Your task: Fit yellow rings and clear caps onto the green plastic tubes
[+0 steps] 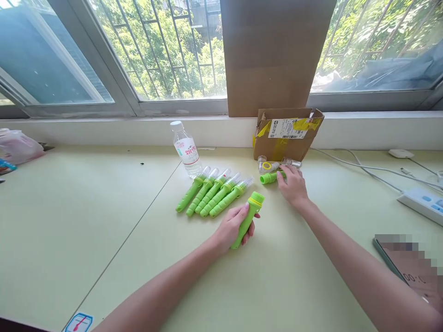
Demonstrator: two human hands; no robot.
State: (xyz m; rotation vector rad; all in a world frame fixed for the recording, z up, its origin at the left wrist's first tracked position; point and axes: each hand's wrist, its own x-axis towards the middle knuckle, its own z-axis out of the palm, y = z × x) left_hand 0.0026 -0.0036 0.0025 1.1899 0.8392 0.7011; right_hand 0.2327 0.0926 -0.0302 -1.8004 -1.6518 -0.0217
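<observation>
My left hand (238, 226) is wrapped round a green plastic handle (246, 222), tilted with its threaded end up and a yellow ring below the thread. My right hand (292, 184) reaches down at the small parts before the cardboard box, its fingers apart. Its thumb and fingertips are at a second green handle (268, 178), partly hidden by the hand. Around those fingers lie a clear cap (262, 162), a yellow ring (266, 166) and another clear piece (291, 162). To the left, several green handles with clear caps (213, 193) lie side by side.
A water bottle (187, 150) stands behind the capped row. An open cardboard box (282, 145) sits against the sill. Cables (367, 168) run to a power strip (422, 203) at right, with a phone (404, 263) nearer. A pinkish plastic bag (20, 147) lies far left.
</observation>
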